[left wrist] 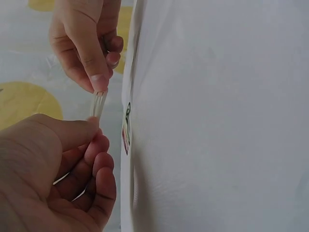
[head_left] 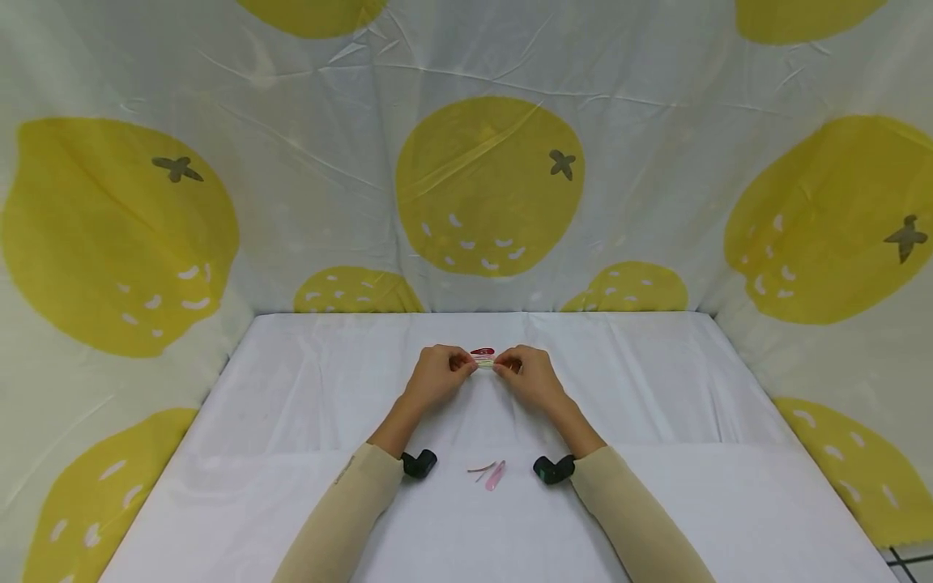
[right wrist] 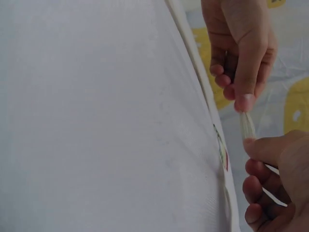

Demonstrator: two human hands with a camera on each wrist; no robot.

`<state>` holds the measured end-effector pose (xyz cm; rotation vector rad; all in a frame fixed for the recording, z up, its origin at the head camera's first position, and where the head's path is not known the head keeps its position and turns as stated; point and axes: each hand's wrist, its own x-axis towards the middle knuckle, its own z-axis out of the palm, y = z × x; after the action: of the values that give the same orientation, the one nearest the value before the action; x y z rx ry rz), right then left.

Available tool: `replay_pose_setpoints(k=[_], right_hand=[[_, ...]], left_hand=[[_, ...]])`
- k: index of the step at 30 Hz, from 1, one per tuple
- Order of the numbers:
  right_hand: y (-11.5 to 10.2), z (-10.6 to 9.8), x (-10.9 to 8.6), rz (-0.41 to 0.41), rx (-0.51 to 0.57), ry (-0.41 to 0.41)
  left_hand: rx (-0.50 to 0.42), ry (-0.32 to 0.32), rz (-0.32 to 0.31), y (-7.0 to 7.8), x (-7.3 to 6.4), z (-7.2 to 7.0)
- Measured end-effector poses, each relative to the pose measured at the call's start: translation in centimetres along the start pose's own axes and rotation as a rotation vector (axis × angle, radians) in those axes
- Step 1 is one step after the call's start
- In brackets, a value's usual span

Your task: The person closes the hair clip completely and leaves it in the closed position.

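Observation:
Both hands meet over the far part of the table around a pale yellow-green snap hair clip (head_left: 485,364). My left hand (head_left: 437,374) pinches one end of it between thumb and fingertips, and my right hand (head_left: 530,374) pinches the other end. In the left wrist view the pale clip (left wrist: 98,105) spans the small gap between the two thumbs. Just beyond the hands lies a red hair clip (head_left: 483,351), with a pinkish one close by, partly hidden. The fingers cover both ends of the held clip.
Nearer on the white-covered table (head_left: 627,510) lie a pink hair clip (head_left: 496,476) and a thin brownish clip (head_left: 481,468), close together between the forearms. A lemon-print cloth (head_left: 641,202) hangs behind the table and along its sides. Each wrist wears a black camera (head_left: 419,464).

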<state>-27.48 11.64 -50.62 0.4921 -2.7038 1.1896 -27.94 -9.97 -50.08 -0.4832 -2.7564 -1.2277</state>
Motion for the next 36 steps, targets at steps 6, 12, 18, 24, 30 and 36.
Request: replay_pose_setpoints(k=[6, 12, 18, 24, 30, 36], right_hand=[[0.7, 0.5, 0.3, 0.017, -0.013, -0.004], [1.2, 1.1, 0.4, 0.036, 0.011, -0.037], [1.5, 1.4, 0.5, 0.054, 0.006, -0.044], [1.4, 1.6, 0.7, 0.064, 0.007, -0.047], [1.2, 1.6, 0.4, 0.063, 0.004, -0.037], [1.3, 1.5, 0.5, 0.087, 0.003, -0.051]], left_hand=[[0.005, -0.015, -0.032, -0.3, 0.4, 0.5], [0.024, -0.019, -0.065, -0.5, 0.5, 0.7], [0.052, -0.024, -0.062, -0.3, 0.7, 0.9], [0.081, -0.009, -0.087, 0.0, 0.8, 1.1], [0.072, -0.019, -0.115, 0.2, 0.7, 1.0], [0.069, -0.024, -0.125, 0.4, 0.7, 0.9]])
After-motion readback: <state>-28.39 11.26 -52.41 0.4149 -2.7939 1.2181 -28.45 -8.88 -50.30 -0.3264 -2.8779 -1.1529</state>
